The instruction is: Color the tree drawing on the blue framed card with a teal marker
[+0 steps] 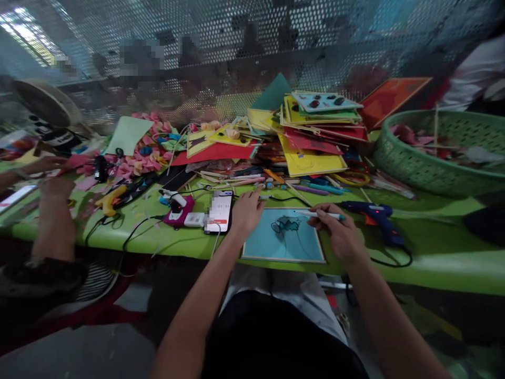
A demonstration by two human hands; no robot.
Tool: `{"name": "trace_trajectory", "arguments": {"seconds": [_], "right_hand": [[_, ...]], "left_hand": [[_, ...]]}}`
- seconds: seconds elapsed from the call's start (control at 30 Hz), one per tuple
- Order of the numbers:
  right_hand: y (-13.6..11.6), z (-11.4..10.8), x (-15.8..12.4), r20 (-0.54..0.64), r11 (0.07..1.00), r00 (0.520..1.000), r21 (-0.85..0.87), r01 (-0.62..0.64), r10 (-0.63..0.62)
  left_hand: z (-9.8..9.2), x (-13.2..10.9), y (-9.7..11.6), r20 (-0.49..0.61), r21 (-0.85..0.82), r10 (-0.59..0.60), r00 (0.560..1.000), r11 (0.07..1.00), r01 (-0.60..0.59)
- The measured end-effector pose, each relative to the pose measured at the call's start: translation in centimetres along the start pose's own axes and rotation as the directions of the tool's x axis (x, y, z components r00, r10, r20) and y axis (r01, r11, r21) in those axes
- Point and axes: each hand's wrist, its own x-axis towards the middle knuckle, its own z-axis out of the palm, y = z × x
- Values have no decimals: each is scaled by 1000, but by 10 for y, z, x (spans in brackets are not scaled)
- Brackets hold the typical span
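Observation:
A light-blue card (260, 242) with a pale border lies flat at the table's front edge, a dark green and black drawing (287, 225) near its middle. My right hand (335, 229) is closed around a white and teal marker (329, 215), held over the card's upper right with its tip pointing left. My left hand (249, 210) rests at the card's upper left corner, fingers stretched forward and apart, holding nothing. Just left of that hand lies a phone (220, 213) with its screen lit. A blue glue gun (381, 218) lies to the right of my right hand.
Behind the card are scattered pens (315, 188) and a stack of coloured cards (315, 158). A green basket (445, 176) stands at the right. A magenta power adapter (179, 213), cables and a yellow glue gun (110, 201) lie left, near another person's arm (55, 221). Behind rises a perforated metal panel (221, 68).

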Motion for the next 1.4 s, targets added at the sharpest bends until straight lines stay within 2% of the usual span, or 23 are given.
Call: {"name": "trace_trajectory", "arguments": {"seconds": [0.23, 0.47, 0.57, 0.77, 0.9, 1.1, 1.4], "right_hand": [[0, 2, 1, 3, 1000, 1000, -19, 20, -20], [3, 0, 2, 20, 997, 998, -52, 54, -53], [2, 1, 2, 27, 996, 998, -65, 63, -61], [0, 0, 0, 41, 993, 997, -90, 76, -72], [-1, 0, -4, 42, 993, 996, -83, 80, -76], [-5, 3, -13, 72, 995, 996, -74, 63, -58], [-5, 21, -21, 145, 996, 989, -83, 45, -32]], "left_hand": [[-3, -16, -7, 41, 75, 12, 999, 997, -15], [-5, -32, 4, -18, 61, 12, 1000, 998, -11], [-8, -57, 9, -23, 43, 37, 999, 998, -36], [-4, -120, 11, 2, 7, 183, 983, 983, -183], [1, -144, 12, 10, 30, 225, 974, 974, -225], [1, -157, 11, 9, 37, 246, 969, 968, -247], [-3, -156, 7, 43, 12, 273, 961, 962, -274]]}}
